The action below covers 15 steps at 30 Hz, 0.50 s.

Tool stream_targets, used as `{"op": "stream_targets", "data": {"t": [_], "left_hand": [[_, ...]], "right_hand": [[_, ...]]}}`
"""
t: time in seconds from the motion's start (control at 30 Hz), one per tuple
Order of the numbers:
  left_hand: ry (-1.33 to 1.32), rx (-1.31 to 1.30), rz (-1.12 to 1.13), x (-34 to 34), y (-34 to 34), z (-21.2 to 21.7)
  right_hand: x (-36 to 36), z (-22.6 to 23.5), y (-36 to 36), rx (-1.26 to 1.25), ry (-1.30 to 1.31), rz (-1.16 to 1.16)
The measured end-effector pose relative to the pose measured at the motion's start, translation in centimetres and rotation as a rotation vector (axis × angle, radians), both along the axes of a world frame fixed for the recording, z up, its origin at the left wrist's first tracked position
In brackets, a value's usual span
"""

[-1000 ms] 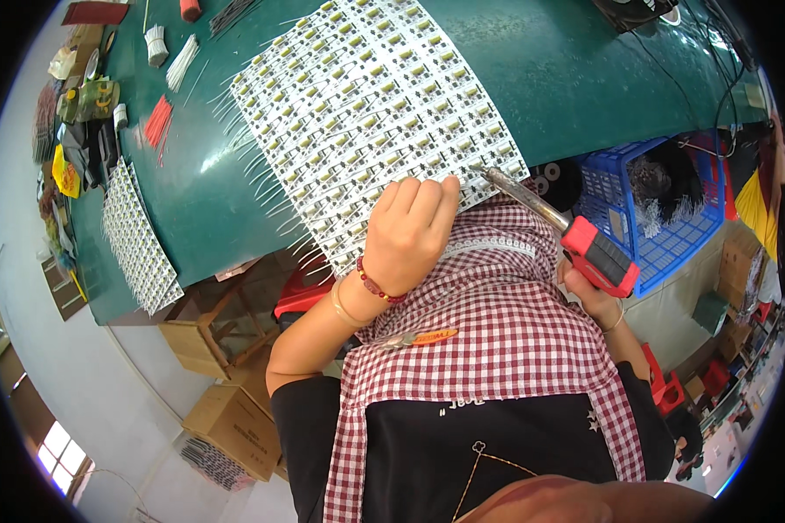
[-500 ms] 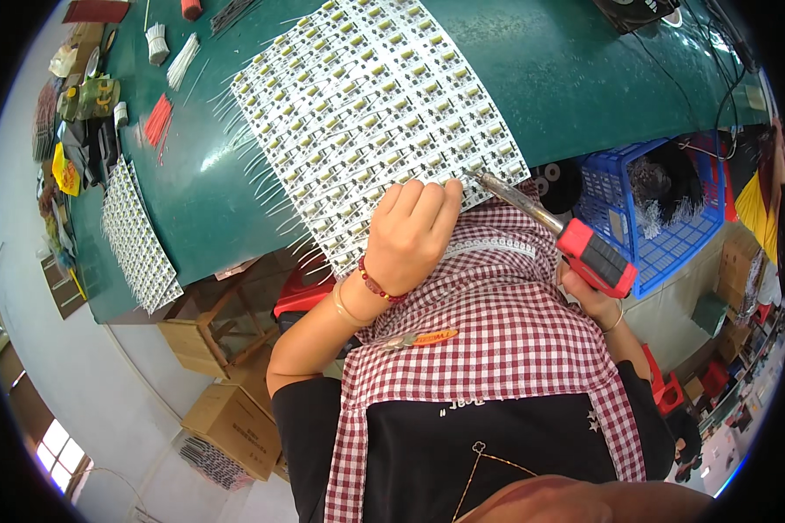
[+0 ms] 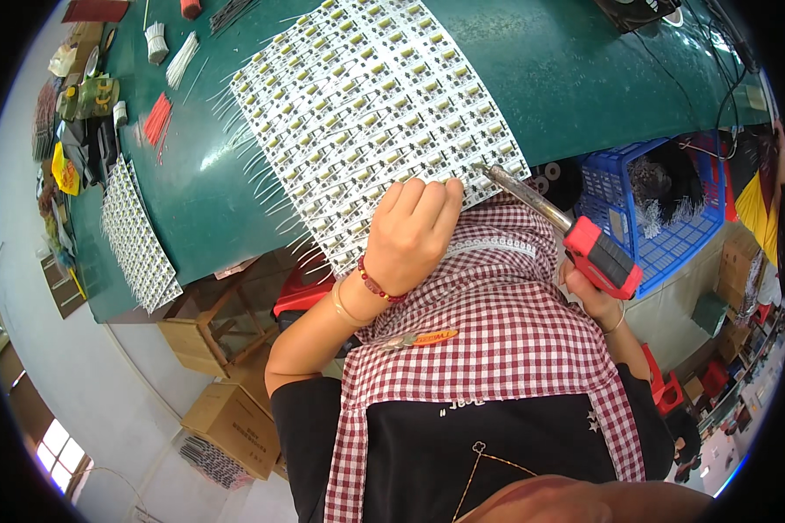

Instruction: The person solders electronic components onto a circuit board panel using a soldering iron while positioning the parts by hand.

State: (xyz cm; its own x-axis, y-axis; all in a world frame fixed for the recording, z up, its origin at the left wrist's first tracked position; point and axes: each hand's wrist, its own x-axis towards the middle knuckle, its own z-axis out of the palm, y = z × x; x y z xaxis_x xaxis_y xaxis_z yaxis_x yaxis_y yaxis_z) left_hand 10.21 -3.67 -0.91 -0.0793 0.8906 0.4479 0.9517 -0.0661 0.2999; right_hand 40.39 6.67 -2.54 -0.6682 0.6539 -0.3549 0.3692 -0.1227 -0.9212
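Observation:
A large white sheet of circuit boards (image 3: pixel 375 113), with rows of small yellowish parts, lies on the green table. White wires stick out along its left edge. My left hand (image 3: pixel 414 228) rests on the sheet's near edge, its fingers curled together; what they pinch, if anything, is hidden. My right hand (image 3: pixel 589 295) grips a soldering iron (image 3: pixel 600 254) by its red and black handle. The iron's metal shaft points up and left, and its tip is over the sheet just right of my left fingers. I cannot tell whether the tip touches.
A second board sheet (image 3: pixel 138 237) hangs over the table's left edge. White wire bundles (image 3: pixel 181 61) and red wires (image 3: pixel 158 119) lie on the green table (image 3: pixel 576 87). A blue crate (image 3: pixel 624 205) stands at the right, below the table edge. Cardboard boxes (image 3: pixel 234 427) sit lower left.
The soldering iron has shifted slightly right, its tip a little farther from my left fingers. My left hand and the sheet stay where they were.

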Motion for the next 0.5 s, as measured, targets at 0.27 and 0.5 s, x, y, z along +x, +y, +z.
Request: {"op": "stream_targets", "data": {"t": [0.27, 0.5], "left_hand": [[0.028, -0.024, -0.001, 0.1, -0.1, 0.1], [0.023, -0.04, -0.011, 0.2, -0.1, 0.2]], "right_hand": [[-1.8, 1.2, 0.5, 0.388, -0.028, 0.174], [-0.5, 0.4, 0.1, 0.222, -0.016, 0.112]]}}
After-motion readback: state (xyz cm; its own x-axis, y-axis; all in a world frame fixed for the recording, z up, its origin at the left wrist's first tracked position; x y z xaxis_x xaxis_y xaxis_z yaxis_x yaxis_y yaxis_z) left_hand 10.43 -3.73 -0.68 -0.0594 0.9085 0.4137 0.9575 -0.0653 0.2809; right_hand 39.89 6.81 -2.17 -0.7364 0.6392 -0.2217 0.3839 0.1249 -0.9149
